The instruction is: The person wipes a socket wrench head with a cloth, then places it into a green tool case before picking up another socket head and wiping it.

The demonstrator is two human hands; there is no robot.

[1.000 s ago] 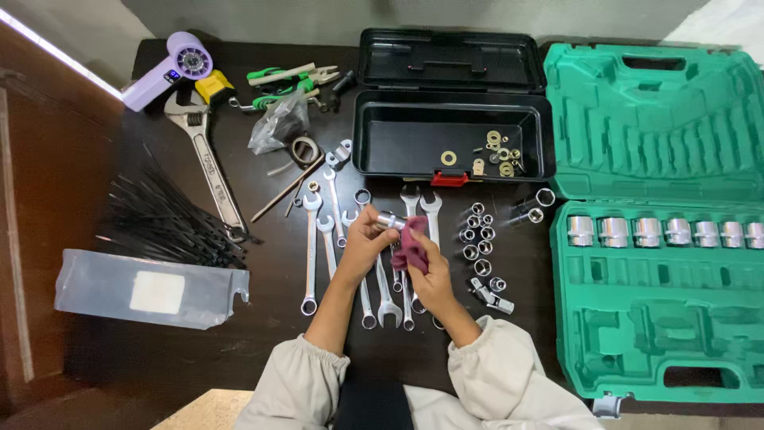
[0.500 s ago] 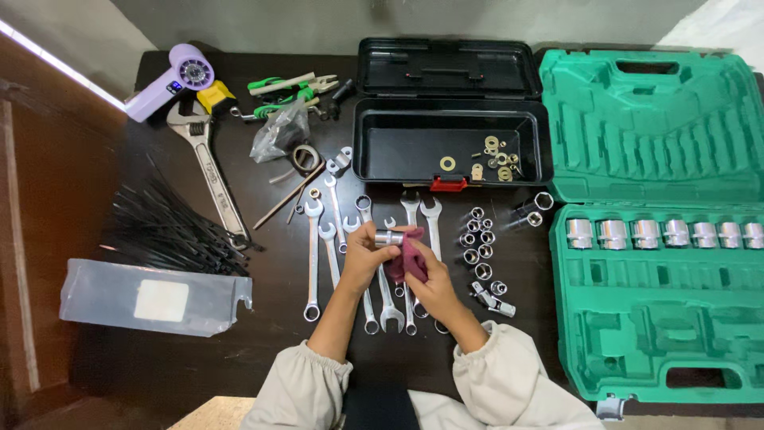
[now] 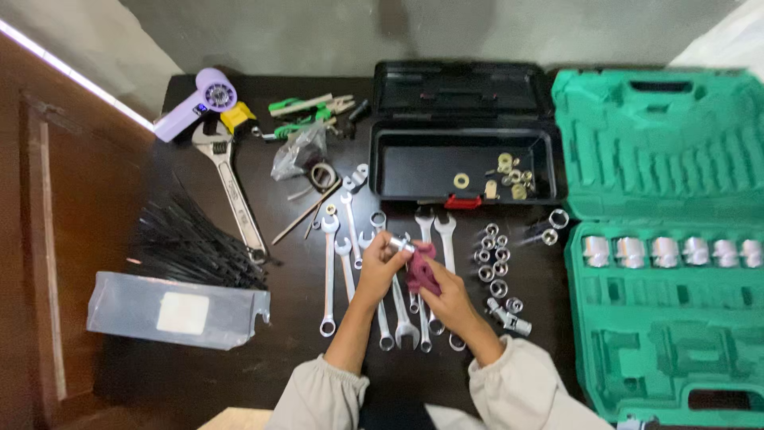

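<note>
A person's two hands work on a small metal socket (image 3: 400,243) with a dark red cloth (image 3: 419,267) above a row of wrenches (image 3: 374,271).

The left hand (image 3: 380,264) pinches the socket between its fingertips; the right hand (image 3: 446,293) is closed around the cloth, which touches the socket. Loose sockets (image 3: 493,259) sit just to the right, near an open black toolbox (image 3: 469,131) and a green socket case (image 3: 668,239), all on a dark table (image 3: 278,350).
</note>
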